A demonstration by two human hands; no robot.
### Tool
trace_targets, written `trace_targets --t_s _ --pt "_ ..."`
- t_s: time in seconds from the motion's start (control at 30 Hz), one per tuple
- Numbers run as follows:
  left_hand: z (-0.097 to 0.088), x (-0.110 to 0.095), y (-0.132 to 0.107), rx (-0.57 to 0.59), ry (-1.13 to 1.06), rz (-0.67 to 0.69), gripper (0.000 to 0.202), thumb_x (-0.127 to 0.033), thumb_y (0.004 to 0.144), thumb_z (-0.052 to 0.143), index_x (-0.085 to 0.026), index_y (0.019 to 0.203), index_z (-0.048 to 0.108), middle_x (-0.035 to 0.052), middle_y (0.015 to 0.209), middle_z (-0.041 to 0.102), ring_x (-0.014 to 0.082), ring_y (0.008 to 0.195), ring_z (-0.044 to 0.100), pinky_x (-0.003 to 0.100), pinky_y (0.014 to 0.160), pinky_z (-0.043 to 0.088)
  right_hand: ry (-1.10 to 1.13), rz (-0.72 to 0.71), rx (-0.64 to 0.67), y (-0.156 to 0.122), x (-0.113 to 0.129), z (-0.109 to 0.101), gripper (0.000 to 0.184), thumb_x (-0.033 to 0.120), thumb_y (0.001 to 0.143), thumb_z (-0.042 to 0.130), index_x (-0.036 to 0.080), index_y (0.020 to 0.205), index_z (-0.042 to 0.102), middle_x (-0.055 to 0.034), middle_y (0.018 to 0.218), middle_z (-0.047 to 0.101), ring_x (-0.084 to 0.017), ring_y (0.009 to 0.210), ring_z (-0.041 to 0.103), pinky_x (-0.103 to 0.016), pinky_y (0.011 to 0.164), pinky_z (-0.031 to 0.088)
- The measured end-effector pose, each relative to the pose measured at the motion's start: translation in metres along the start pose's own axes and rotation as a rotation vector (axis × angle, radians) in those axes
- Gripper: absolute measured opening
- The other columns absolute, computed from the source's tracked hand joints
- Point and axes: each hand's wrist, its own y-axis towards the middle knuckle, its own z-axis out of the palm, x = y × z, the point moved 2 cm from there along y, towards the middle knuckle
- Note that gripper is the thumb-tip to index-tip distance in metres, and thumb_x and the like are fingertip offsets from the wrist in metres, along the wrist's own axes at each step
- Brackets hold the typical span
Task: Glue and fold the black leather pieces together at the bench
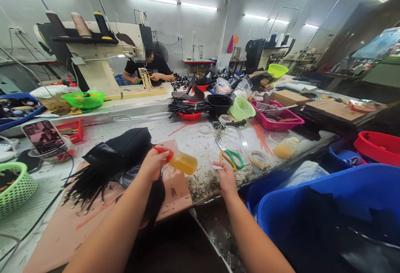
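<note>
My left hand (155, 162) is closed around the red top of a clear plastic bottle (184, 163), tilted sideways and part filled with amber liquid. Between the fingertips of my right hand (227, 180) is a small white wad (215, 166); cloth or tissue, I cannot tell which. Just beyond that hand lie scissors (233, 159) with one orange and one green handle loop. Black leather pieces (120, 150) and a bundle of black straps (89, 183) with pale tips rest left of my left hand, on a pinkish-brown sheet (178, 192).
A phone (42, 137) leans at the left beside a green basket (18, 185). A large blue bin (368, 177) stands off the table's right edge. A roll of tape (259, 159), a second bottle (286, 147) and a magenta basket (278, 121) lie farther right. A person (150, 67) sits behind a sewing machine (90, 52).
</note>
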Motion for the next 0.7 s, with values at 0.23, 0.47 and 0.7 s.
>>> trace_targets --t_s 0.23,0.47,0.7 --pt "0.016 -0.032 -0.009 0.111 -0.103 0.092 0.026 -0.022 0.044 0.075 -0.015 0.06 0.056 0.0003 0.064 0.062 0.0147 0.064 0.058 0.029 0.064 0.048 0.4 0.145 0.136 0.014 0.018 0.046 0.056 0.043 0.092 0.016 0.014 0.105 0.062 -0.0112 0.093 0.07 -0.024 0.082 0.066 -0.046 0.076 0.053" --pt "0.018 -0.033 -0.014 0.101 -0.069 0.106 0.026 -0.023 0.043 0.075 -0.014 0.059 0.056 0.003 0.067 0.062 0.0168 0.065 0.059 0.031 0.062 0.048 0.377 0.16 0.14 0.015 -0.001 0.031 0.035 0.044 0.084 0.048 0.018 0.104 0.06 -0.0076 0.092 0.069 -0.022 0.081 0.066 -0.038 0.071 0.055" --pt "-0.008 -0.048 -0.013 -0.074 -0.006 0.167 0.026 -0.021 0.043 0.075 -0.014 0.058 0.055 -0.0012 0.059 0.059 0.0134 0.06 0.056 0.025 0.057 0.046 -0.094 0.088 0.257 0.05 -0.016 0.048 0.024 0.035 0.088 0.052 0.014 0.097 0.059 -0.0051 0.098 0.062 -0.016 0.085 0.06 -0.036 0.076 0.05"
